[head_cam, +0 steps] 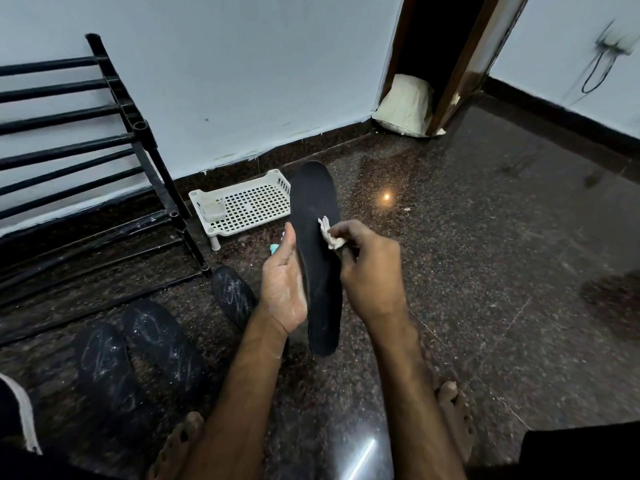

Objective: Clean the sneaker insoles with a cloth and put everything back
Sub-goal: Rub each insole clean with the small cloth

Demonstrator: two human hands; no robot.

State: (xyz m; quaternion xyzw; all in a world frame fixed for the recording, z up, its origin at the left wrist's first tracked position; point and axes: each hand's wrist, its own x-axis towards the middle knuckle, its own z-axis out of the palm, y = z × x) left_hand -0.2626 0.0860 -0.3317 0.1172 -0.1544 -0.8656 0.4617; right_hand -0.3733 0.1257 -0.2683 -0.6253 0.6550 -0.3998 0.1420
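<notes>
A long black insole (317, 216) is held upright above the floor, toe end pointing away. My left hand (282, 285) grips its left edge near the heel half. My right hand (367, 268) pinches a small white cloth (330, 235) against the insole's right side at mid-length. Three more black insoles lie on the floor, streaked with white marks: one just left of my left wrist (232, 296), two side by side further left (162, 344) (104, 368).
A white perforated plastic tray (256, 202) stands on short legs by the wall. A black shoe rack (86, 161) leans at the left. A teal object (274, 248) peeks out behind my left hand. My bare feet (450, 403) rest on the dark granite floor. A pillow (407, 105) sits in the doorway.
</notes>
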